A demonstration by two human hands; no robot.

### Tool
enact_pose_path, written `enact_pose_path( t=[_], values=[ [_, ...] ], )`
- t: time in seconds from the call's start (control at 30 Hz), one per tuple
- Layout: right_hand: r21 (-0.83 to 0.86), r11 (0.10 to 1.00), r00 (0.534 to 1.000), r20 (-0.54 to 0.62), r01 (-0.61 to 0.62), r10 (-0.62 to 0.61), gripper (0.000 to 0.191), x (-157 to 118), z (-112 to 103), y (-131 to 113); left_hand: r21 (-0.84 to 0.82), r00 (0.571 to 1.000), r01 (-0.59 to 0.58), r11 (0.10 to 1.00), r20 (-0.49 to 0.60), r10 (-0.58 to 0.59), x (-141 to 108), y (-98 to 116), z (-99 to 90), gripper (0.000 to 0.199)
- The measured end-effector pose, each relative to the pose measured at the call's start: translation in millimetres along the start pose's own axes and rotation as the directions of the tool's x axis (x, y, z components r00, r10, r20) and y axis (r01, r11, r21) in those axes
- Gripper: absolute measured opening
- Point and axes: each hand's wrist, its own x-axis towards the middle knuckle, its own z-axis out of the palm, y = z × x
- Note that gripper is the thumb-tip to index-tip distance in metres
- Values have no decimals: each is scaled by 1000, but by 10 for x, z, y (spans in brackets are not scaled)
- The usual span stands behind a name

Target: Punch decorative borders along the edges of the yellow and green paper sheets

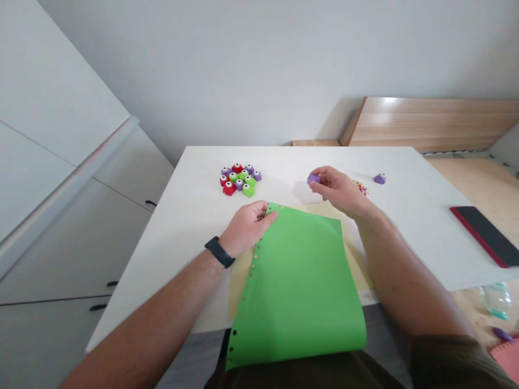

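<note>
My left hand [253,221] pinches the top left corner of a green sheet of paper [304,275], thumb on top. Small punched holes run down the sheet's left edge and along its top corner; its lower end curls over the table's front edge. My right hand [334,186] holds a purple craft punch [313,179] between thumb and fingers, above the table and beyond the sheet. Under the green sheet lies a pale yellow sheet [359,259]. Just behind my right hand is a small pile of colourful paper cutouts [360,187], partly hidden by it.
A cluster of red, green and purple craft punches [239,179] stands at the left back of the white table [178,216]. One more purple punch [380,178] sits at the right. A dark, red-edged flat object [486,235] lies on the right edge. White cabinets [81,216] flank the left.
</note>
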Motion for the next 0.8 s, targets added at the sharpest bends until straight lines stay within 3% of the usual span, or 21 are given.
enact_pose_path(
  t=[0.1,0.2,0.53,0.8],
  values=[
    [63,997,987,156,38,-48,33,-62,113,-95,-41,1000,10,999,21,-9,1,-30,4,28],
    [4,999,968,245,52,-52,33,-106,200,-158,-42,1000,15,999,21,-14,-2,-49,6,29],
    [-43,990,917,384,132,-106,40,-132,281,-220,29,1000,-15,999,-11,16,-26,-77,21,28],
    [-94,992,909,416,79,-34,39,-151,308,-284,76,995,-60,995,-71,65,-36,-16,36,28]
  ],
)
